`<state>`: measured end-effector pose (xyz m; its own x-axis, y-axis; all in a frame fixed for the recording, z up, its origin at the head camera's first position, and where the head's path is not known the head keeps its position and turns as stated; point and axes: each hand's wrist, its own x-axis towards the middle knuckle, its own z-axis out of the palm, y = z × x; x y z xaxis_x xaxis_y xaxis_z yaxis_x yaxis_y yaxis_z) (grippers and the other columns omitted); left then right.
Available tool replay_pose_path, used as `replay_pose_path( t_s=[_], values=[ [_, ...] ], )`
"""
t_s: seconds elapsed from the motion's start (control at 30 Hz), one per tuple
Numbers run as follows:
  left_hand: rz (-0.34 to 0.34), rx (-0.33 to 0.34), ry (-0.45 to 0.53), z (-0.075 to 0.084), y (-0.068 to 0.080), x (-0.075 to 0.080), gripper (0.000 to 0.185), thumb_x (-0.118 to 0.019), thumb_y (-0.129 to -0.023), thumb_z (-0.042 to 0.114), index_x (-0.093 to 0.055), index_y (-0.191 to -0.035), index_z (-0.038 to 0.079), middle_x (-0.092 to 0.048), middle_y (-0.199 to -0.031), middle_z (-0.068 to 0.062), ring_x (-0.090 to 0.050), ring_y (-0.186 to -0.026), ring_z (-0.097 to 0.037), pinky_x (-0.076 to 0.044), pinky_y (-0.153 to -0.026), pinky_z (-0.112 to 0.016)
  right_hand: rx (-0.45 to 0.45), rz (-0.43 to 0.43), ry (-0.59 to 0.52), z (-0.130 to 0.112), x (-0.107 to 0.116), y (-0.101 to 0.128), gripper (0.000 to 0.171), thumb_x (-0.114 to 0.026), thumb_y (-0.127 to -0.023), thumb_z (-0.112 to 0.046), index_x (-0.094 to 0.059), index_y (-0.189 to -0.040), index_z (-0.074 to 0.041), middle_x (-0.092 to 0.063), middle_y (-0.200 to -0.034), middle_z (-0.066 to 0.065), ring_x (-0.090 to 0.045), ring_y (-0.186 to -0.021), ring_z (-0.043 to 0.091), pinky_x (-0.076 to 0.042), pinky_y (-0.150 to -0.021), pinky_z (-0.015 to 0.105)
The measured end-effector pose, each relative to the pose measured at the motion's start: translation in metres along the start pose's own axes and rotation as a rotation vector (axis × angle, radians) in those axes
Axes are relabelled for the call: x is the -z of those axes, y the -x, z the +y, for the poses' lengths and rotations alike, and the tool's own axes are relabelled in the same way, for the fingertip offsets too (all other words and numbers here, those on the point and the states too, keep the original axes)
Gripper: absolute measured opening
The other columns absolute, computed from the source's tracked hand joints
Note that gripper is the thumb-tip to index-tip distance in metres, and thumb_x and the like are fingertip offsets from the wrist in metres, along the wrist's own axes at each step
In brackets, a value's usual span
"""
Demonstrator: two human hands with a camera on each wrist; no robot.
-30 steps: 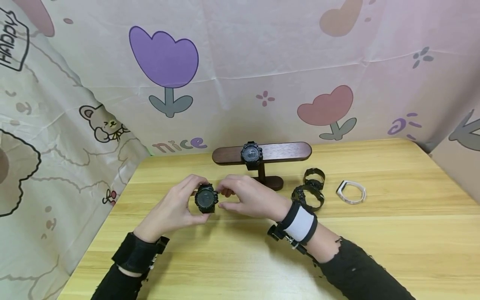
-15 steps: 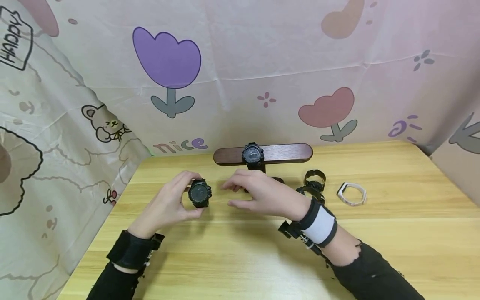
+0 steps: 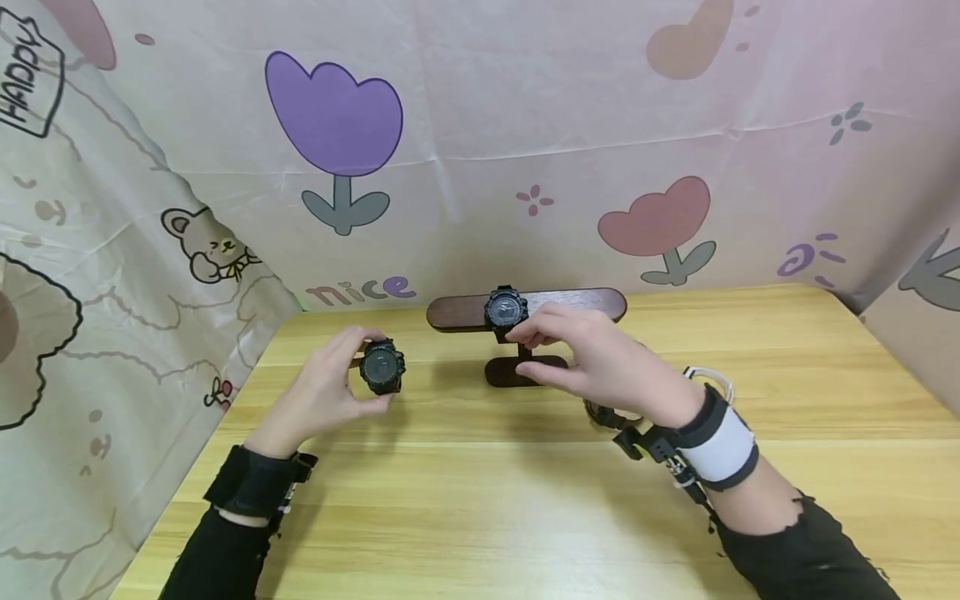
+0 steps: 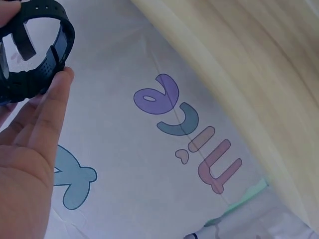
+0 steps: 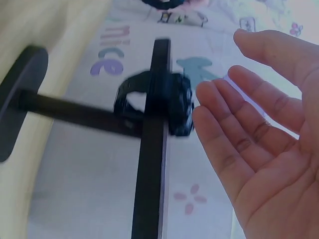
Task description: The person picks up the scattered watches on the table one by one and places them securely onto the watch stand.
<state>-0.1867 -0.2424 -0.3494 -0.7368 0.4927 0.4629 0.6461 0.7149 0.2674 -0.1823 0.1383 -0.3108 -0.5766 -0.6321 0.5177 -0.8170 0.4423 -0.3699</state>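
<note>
The wooden table (image 3: 480, 517) runs from the near edge up to a printed cloth (image 3: 480, 133) that hangs along its far edge and left edge, with tulips, a bear and the word "nice" on it.

At the middle of the far edge stands a dark wooden stand (image 3: 570, 304), a flat bar on a short post with an oval foot (image 3: 502, 372). A black watch (image 3: 506, 310) is strapped round the bar, left of the bar's middle; the right wrist view shows it wrapped round the bar too (image 5: 172, 102).

The right hand (image 3: 600, 362) hovers just in front of the stand, its fingertips (image 3: 525, 333) close beside the watch on the bar. From the wrist view its fingers are spread and nearly straight, palm open, holding nothing; whether a fingertip touches that watch I cannot tell.

The left hand (image 3: 330, 392) is raised over the table's left half, toward the far edge, well left of the stand. It pinches a second black watch (image 3: 382, 367) between thumb and fingers, dial facing the camera. In the left wrist view the fastened strap (image 4: 37, 47) forms a loop resting against the thumb.

Right of the stand, mostly hidden behind the right wrist, lie another dark watch (image 3: 603, 414) and a white band (image 3: 712, 377), both on the table toward the right edge.
</note>
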Motion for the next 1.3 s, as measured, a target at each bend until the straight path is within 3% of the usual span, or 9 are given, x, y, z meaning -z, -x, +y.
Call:
replay_pose_path(
  t_s=[0.43, 0.7, 1.03, 1.3],
  values=[
    [0.022, -0.018, -0.021, -0.002, -0.021, 0.009, 0.077, -0.096, -0.07, 0.018, -0.058, -0.135, 0.003, -0.067, -0.128, -0.014, -0.068, -0.114, -0.03, -0.064, -0.095, -0.052, -0.105, 0.068, 0.045, 0.024, 0.018, 0.013, 0.041, -0.086, -0.091, -0.011, -0.072, -0.129, -0.006, -0.072, -0.123, 0.007, -0.074, -0.113, 0.022, -0.064, -0.098, 0.041],
    [0.027, -0.037, -0.023, 0.001, -0.034, 0.01, 0.075, -0.095, -0.071, 0.018, -0.058, -0.135, 0.004, -0.067, -0.127, -0.013, -0.068, -0.114, -0.029, -0.065, -0.094, -0.049, -0.13, 0.111, 0.13, 0.039, 0.022, 0.016, 0.041, -0.087, -0.089, -0.007, -0.073, -0.127, -0.005, -0.069, -0.123, 0.01, -0.07, -0.106, 0.025, -0.062, -0.092, 0.045],
    [0.03, -0.065, -0.024, 0.0, -0.047, 0.01, 0.074, -0.095, -0.072, 0.019, -0.059, -0.135, 0.001, -0.069, -0.127, -0.016, -0.068, -0.113, -0.031, -0.063, -0.096, -0.05, -0.222, 0.105, 0.206, 0.051, 0.032, 0.021, 0.046, -0.087, -0.089, -0.009, -0.071, -0.132, -0.004, -0.065, -0.127, 0.016, -0.061, -0.113, 0.033, -0.054, -0.092, 0.049],
    [-0.002, -0.057, 0.0, 0.002, -0.057, 0.008, 0.077, -0.097, -0.073, 0.019, -0.058, -0.138, 0.002, -0.067, -0.133, -0.016, -0.067, -0.118, -0.032, -0.064, -0.098, -0.049, -0.283, 0.048, 0.204, 0.053, 0.036, 0.023, 0.046, -0.081, -0.092, -0.007, -0.069, -0.137, -0.004, -0.065, -0.131, 0.016, -0.063, -0.115, 0.033, -0.057, -0.093, 0.049]
  ],
)
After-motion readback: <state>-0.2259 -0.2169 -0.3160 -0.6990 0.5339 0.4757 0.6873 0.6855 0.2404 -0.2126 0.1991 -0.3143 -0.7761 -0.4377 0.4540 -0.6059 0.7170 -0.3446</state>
